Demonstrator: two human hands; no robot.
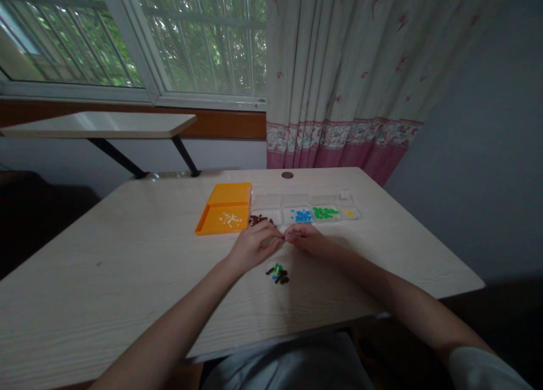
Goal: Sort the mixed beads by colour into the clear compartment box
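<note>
Both my hands meet fingertip to fingertip above the table, just in front of a clear compartment box [297, 200]. My left hand [255, 244] pinches a tiny dark piece [283, 237], and the fingers of my right hand [306, 237] close on the same spot. The piece is too small to name its kind. Nearer to me lies a small heap of brown, green and blue pieces [278, 274]. Behind my hands, the box's front compartments hold brown pieces [259, 219], blue pieces [302, 216], green pieces [325, 212] and a few yellow pieces [348, 212].
An orange two-part tray [229, 193] with small white pieces [231, 219] adjoins the box on the left. A raised shelf [102, 124] on dark legs stands at the back left of the table [139, 277]. A dark round disc [287, 175] lies near the back edge, before the curtain.
</note>
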